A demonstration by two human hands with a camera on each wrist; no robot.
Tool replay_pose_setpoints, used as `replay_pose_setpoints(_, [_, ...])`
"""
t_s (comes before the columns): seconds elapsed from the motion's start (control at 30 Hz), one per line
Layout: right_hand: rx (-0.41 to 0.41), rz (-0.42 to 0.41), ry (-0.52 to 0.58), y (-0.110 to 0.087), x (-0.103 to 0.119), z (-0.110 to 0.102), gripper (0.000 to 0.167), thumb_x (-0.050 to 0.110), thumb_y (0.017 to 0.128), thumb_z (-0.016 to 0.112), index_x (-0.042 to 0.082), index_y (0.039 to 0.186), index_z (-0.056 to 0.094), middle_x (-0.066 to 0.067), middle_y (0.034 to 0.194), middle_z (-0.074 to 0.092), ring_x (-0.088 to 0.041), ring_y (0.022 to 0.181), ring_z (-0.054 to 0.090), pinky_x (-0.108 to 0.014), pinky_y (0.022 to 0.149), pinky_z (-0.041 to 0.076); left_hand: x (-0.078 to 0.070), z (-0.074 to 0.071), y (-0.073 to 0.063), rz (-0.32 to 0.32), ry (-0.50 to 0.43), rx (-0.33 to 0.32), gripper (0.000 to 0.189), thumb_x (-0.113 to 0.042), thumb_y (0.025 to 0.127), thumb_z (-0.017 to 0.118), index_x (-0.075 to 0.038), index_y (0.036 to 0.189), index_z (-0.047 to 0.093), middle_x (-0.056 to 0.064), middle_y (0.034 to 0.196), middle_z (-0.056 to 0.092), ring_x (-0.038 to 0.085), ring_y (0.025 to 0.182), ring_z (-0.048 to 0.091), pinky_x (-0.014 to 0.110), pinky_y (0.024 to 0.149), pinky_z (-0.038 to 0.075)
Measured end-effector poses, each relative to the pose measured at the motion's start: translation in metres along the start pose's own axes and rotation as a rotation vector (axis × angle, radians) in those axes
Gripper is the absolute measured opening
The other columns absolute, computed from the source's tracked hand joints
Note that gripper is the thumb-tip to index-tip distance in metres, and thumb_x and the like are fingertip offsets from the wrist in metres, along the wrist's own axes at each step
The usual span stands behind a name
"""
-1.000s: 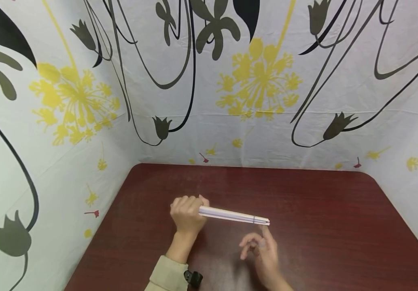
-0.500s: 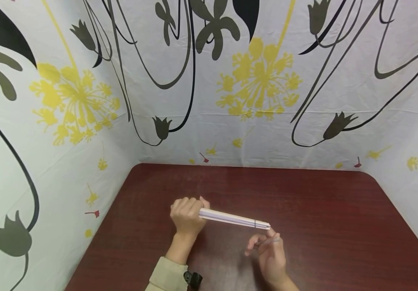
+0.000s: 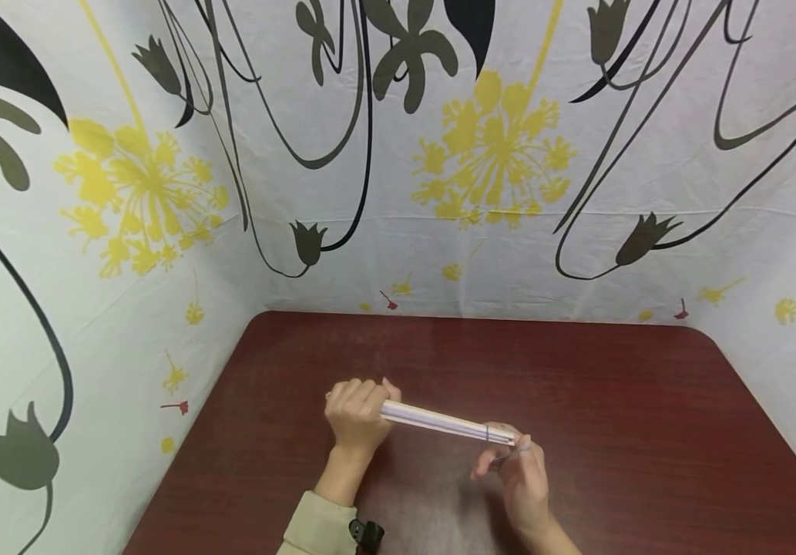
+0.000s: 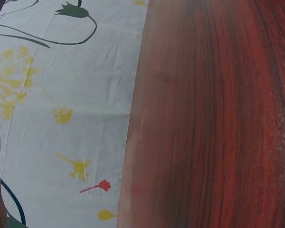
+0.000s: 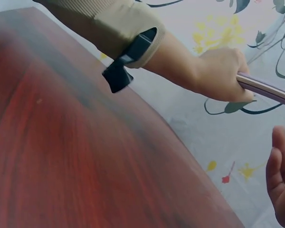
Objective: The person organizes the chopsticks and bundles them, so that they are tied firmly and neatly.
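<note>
Two bare hands of mine are on one bundle of sticks [image 3: 439, 422], a hand at either end, with a good stretch of the pale lengths showing between. My left hand [image 3: 357, 412] is clenched round the left end, knuckles up, its thumb standing just beside the sticks. My right hand [image 3: 525, 486] has a finger bent behind the other end and the thumb close against the tip, pinching there, while its remaining fingers, partly blurred, curl loosely below. I can't tell how many sticks there are; they look white with lilac stripes, and a thin dark band [image 3: 487, 432] goes round them near my right thumb. The bundle is up above the desk [image 3: 647, 432], sloping a little down towards my right in the head view, well short of the far edge and slightly left of the middle between the side edges. A beige sleeve [image 3: 321, 524] covers my left forearm, and a black device [image 3: 367, 534] sits at the cuff. The desk is dark reddish wood with streaky grain, its two far corners rounded. Behind the far edge and along both side edges a white cloth [image 3: 398, 254] hangs, printed with yellow flower heads [image 3: 498, 154], grey-green tulips [image 3: 643, 239], long curling stems and a few small red sprigs [image 3: 680, 311]. The left wrist view takes in mostly wood and cloth.
</note>
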State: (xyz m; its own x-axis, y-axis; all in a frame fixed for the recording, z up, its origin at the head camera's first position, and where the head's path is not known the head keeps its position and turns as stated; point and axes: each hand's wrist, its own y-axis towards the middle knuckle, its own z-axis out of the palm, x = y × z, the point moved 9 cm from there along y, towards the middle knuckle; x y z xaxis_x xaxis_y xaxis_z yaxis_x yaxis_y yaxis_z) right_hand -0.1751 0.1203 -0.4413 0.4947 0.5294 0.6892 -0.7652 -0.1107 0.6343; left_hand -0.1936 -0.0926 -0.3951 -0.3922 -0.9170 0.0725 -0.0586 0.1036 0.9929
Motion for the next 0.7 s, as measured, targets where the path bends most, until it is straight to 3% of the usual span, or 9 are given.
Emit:
replay_pose_setpoints(0.13, [0.008, 0.065, -0.171, 0.004, 0.0, -0.003, 0.052, 0.011, 0.107, 0.015, -0.004, 0.117, 0.064, -0.014, 0.068, 0.062, -0.018, 0.06, 0.065, -0.037, 0.052, 0.052, -0.002, 0.001, -0.001, 0.014, -0.007, 0.002, 0.04, -0.009, 0.077, 0.058, -0.017, 0.048, 0.033, -0.006, 0.044, 0.032, 0.014, 0.039, 0.03, 0.029, 0.043, 0.032])
replay_pose_setpoints(0.33, [-0.051, 0.212, -0.397, 0.004, -0.006, -0.011, 0.027, 0.0, 0.103, 0.036, -0.011, 0.107, 0.061, -0.015, 0.068, 0.065, -0.024, 0.057, 0.067, -0.035, 0.055, 0.055, -0.002, 0.001, 0.0, 0.006, -0.008, 0.006, 0.04, -0.009, 0.077, 0.058, -0.017, 0.047, 0.033, -0.006, 0.044, 0.033, 0.014, 0.039, 0.03, 0.029, 0.043, 0.032])
replay_pose_setpoints(0.53, [-0.126, 0.254, -0.42, 0.002, -0.009, -0.015, 0.011, -0.01, 0.097, 0.048, -0.011, 0.1, 0.059, -0.005, 0.07, 0.068, -0.02, 0.057, 0.068, -0.032, 0.055, 0.056, 0.001, 0.002, -0.001, -0.02, 0.001, 0.02, 0.041, -0.01, 0.078, 0.058, -0.018, 0.047, 0.032, -0.006, 0.044, 0.031, 0.014, 0.038, 0.028, 0.028, 0.042, 0.031])
replay_pose_setpoints(0.7, [-0.138, 0.234, -0.316, 0.0, -0.009, -0.011, 0.007, -0.013, 0.095, 0.047, -0.01, 0.089, 0.047, 0.0, 0.071, 0.067, -0.014, 0.058, 0.067, -0.033, 0.054, 0.056, 0.003, 0.003, -0.002, -0.06, -0.022, 0.039, 0.04, -0.009, 0.075, 0.059, -0.018, 0.046, 0.034, -0.006, 0.043, 0.034, 0.014, 0.038, 0.03, 0.029, 0.044, 0.033])
